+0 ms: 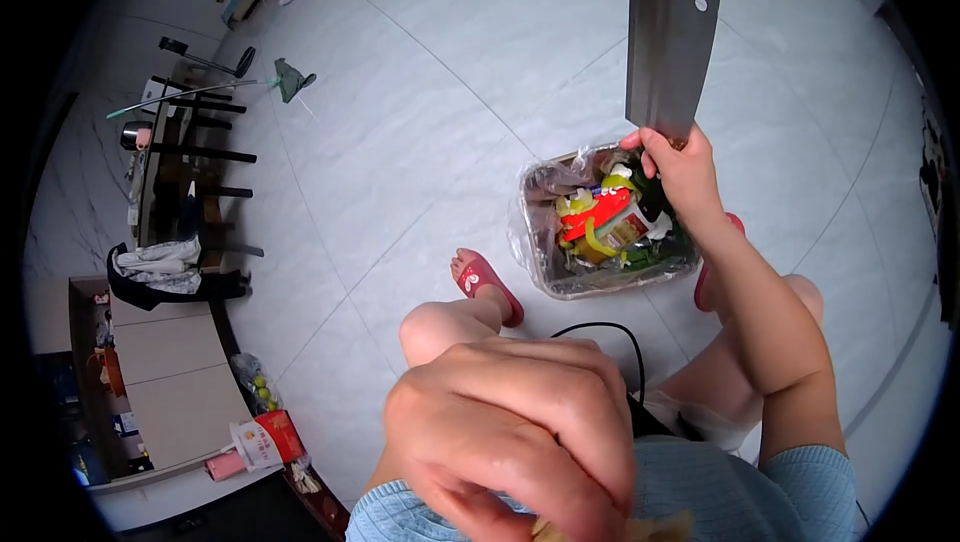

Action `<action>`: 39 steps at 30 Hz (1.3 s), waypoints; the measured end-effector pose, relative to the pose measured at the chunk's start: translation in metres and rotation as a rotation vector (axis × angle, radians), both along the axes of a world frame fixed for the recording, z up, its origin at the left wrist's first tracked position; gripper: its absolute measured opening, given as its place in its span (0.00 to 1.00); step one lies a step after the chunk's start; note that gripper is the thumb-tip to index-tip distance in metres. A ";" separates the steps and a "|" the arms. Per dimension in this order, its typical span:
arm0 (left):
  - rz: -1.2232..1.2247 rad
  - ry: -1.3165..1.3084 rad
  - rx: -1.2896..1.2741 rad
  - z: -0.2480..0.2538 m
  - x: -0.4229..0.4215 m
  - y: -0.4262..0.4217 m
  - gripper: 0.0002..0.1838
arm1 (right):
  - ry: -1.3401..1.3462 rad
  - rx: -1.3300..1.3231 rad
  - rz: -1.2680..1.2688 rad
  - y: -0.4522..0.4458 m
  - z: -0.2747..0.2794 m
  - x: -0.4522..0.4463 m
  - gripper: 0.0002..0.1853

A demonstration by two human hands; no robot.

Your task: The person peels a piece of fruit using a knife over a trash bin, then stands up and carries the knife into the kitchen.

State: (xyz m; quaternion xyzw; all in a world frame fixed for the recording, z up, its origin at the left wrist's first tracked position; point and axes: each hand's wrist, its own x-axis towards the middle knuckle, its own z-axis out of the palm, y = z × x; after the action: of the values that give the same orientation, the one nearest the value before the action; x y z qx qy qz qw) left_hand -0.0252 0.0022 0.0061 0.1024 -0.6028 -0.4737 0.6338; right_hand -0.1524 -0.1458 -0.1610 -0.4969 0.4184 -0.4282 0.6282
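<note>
My right hand (692, 180) is closed round the handle of a cleaver (668, 52), whose broad blade points up and away from me. Below that hand a waste bin (600, 292), lined with a see-through bag, stands on the floor between my feet. Inside lie a red wrapper (604, 212), yellow-green peelings (598, 242) and dark scraps. Very near the camera, my left hand (510, 422) has its fingers curled over a pale yellow-brown thing (655, 529). Most of that thing is cut off by the lower edge, so its kind does not show.
Tiled floor (400, 142) spreads around the bin. Red slippers (490, 287) are on my feet, and a black cable (630, 332) curves near my lap. To the left stand dark chairs (210, 152), a cabinet (170, 362), a green broom (290, 80) and a red-and-white bag (265, 439).
</note>
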 end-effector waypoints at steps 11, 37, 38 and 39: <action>-0.003 -0.215 0.138 0.025 0.005 0.021 0.07 | -0.008 -0.018 -0.005 -0.001 -0.001 -0.002 0.07; 0.431 -0.105 0.374 -0.007 0.014 -0.006 0.18 | -0.079 -0.020 -0.019 -0.004 -0.003 -0.006 0.07; 0.430 -0.105 0.373 -0.007 0.014 -0.006 0.18 | -0.084 -0.021 -0.020 -0.005 -0.004 -0.006 0.07; 0.454 -0.106 0.351 -0.008 0.014 -0.006 0.18 | -0.088 -0.021 -0.020 -0.004 -0.004 -0.005 0.07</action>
State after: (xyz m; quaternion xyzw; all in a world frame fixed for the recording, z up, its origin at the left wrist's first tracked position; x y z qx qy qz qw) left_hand -0.0115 -0.0035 -0.0015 0.3673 -0.5054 -0.4110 0.6638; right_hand -0.1577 -0.1501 -0.1653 -0.4796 0.3908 -0.4604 0.6366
